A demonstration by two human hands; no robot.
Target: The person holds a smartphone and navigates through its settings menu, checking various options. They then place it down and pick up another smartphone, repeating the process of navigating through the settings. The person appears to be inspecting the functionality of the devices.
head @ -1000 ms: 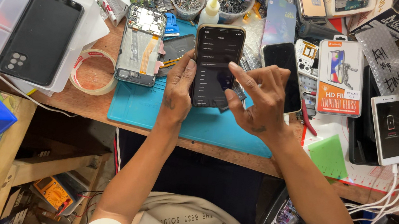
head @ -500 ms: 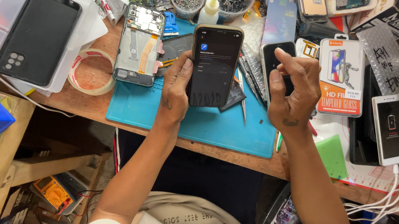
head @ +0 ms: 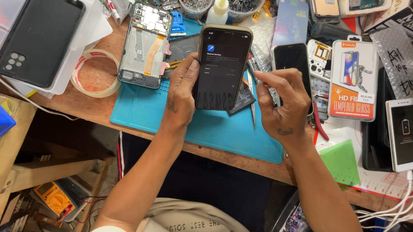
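A dark phone [head: 222,67] with a lit screen is held upright above the blue mat [head: 156,110] by the left hand [head: 182,90], whose fingers are wrapped around its left edge. The right hand [head: 283,101] is beside it, its fingers bent and pinched together; whether a small thing is gripped cannot be told. The phone could slip, because smooth glass is held on one side only, and metal tweezers [head: 251,97] lie under it. An opened phone [head: 145,44], a tape ring [head: 96,72] and a matte black case [head: 39,34] rest on the wooden bench [head: 82,105].
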